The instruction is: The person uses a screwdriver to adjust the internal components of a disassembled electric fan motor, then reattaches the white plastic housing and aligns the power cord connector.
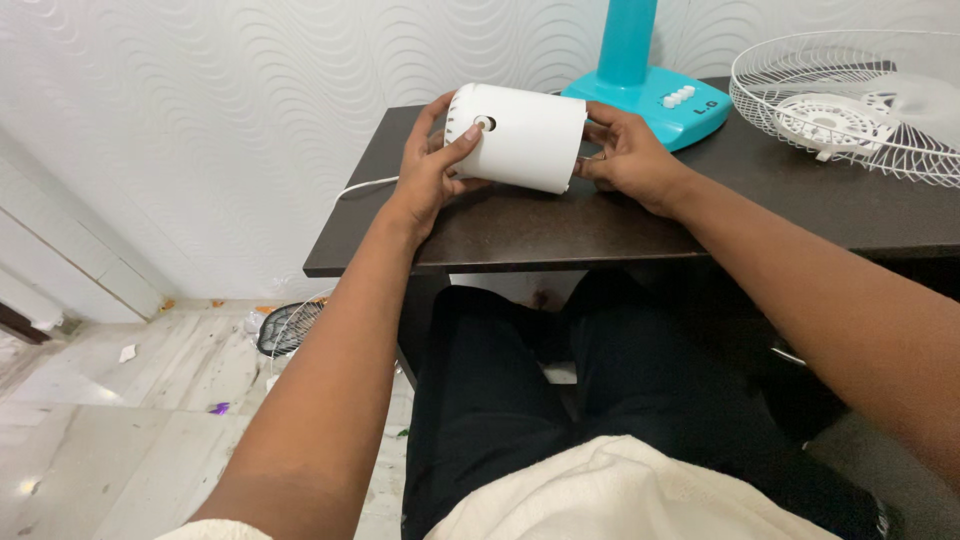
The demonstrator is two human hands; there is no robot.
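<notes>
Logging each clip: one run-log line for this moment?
left hand: grips white fan motor housing | right hand: holds its open end | housing: on its side on dark table

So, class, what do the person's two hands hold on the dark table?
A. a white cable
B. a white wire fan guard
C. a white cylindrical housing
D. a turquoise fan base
C: the left hand and right hand clasp the two ends of the white cylindrical housing, while the wire guard and turquoise base lie untouched behind it.
</notes>
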